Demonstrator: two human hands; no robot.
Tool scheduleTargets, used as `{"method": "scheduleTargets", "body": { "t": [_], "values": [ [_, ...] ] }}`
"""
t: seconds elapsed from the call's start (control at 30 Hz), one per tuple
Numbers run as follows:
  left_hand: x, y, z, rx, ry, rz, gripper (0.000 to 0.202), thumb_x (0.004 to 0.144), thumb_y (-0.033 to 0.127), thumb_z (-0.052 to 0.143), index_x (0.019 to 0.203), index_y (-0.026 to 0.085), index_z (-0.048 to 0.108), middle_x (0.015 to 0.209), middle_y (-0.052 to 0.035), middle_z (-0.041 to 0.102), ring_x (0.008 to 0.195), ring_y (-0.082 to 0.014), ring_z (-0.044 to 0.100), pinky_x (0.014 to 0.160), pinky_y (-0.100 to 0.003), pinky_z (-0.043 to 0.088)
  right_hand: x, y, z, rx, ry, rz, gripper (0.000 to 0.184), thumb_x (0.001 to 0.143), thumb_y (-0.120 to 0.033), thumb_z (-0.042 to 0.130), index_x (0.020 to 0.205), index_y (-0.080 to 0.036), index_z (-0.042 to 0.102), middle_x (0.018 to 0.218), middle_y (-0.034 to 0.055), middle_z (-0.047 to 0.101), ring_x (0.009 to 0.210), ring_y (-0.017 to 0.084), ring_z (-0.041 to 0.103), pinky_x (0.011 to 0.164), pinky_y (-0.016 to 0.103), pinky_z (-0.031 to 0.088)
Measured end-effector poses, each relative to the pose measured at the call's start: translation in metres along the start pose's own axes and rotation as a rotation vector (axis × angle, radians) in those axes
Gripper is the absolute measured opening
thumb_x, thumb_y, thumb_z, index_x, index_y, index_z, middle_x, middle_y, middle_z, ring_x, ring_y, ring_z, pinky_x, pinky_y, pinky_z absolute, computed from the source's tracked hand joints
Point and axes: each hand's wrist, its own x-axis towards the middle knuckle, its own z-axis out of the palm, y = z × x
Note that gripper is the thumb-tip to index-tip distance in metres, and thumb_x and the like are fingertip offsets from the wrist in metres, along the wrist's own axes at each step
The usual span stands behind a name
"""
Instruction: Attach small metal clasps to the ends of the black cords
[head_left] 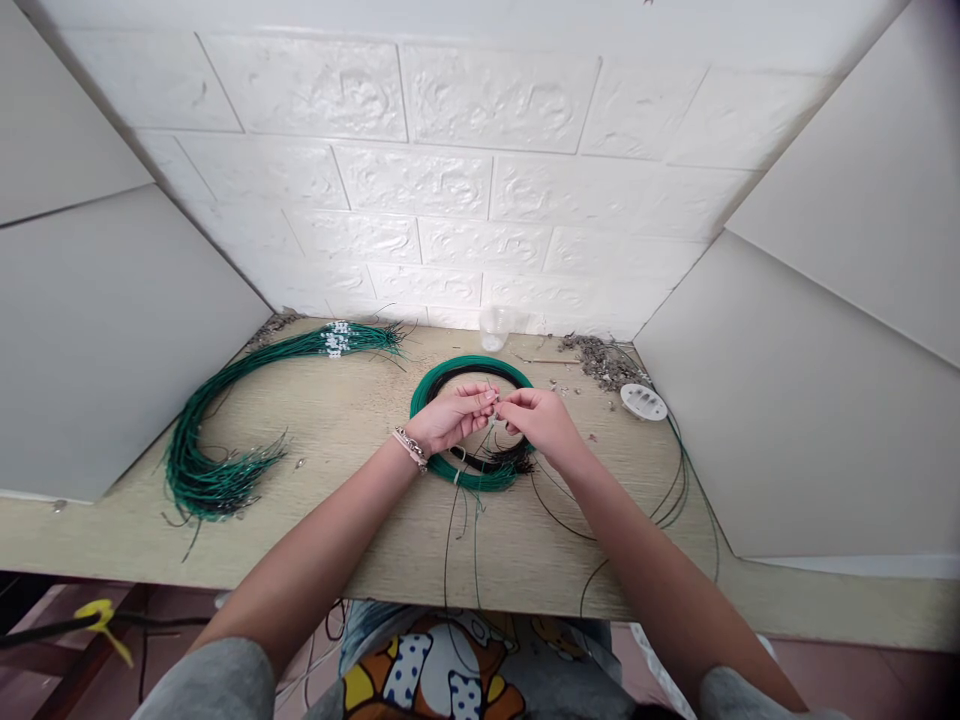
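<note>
My left hand (452,416) and my right hand (541,421) meet over a coil of green and black cord (450,375) on the wooden table (360,520). Both hands are closed in a pinch, fingertips touching around something tiny between them that I cannot make out. A thin dark cord (474,535) hangs from the hands down past the table's front edge. A beaded bracelet (410,447) sits on my left wrist.
A long bundle of green cords (217,420) with white beads (336,340) curves along the left. A clear plastic cup (493,327) stands at the back wall. A white round lid (643,402) and a debris pile (604,360) lie right. Grey panels flank both sides.
</note>
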Motion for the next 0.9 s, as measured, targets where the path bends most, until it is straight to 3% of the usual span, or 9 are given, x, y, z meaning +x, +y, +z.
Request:
{"method": "scheduleTargets", "body": {
  "t": [0.2,0.43,0.9],
  "values": [
    [-0.003,0.010,0.002,0.296,0.072,0.059,0.018,0.063,0.023,0.072,0.071,0.011,0.062,0.061,0.0028,0.054,0.051,-0.0022,0.043,0.049,-0.015,0.032,-0.004,-0.002,0.001,-0.190,0.060,-0.114,0.018,0.064,-0.032,0.056,0.062,-0.016,0.063,0.058,0.0009,0.060,0.054,0.013,0.052,0.053,0.025,0.041],
    [-0.002,0.010,0.001,0.483,0.080,0.107,0.019,0.063,0.029,0.071,0.070,0.013,0.063,0.065,0.0019,0.055,0.055,-0.0044,0.042,0.052,-0.017,0.032,-0.007,0.000,0.004,-0.333,0.143,-0.221,0.015,0.065,-0.028,0.054,0.061,-0.017,0.063,0.058,0.0008,0.060,0.055,0.014,0.052,0.057,0.026,0.041],
    [-0.003,0.011,0.004,0.459,0.102,0.138,0.022,0.064,0.032,0.069,0.070,0.012,0.062,0.065,0.0022,0.051,0.055,-0.0045,0.040,0.052,-0.020,0.030,-0.007,-0.002,0.004,-0.247,0.156,-0.256,0.018,0.070,-0.031,0.054,0.071,-0.017,0.066,0.060,0.0009,0.061,0.054,0.012,0.050,0.055,0.024,0.039]
  ]
}}
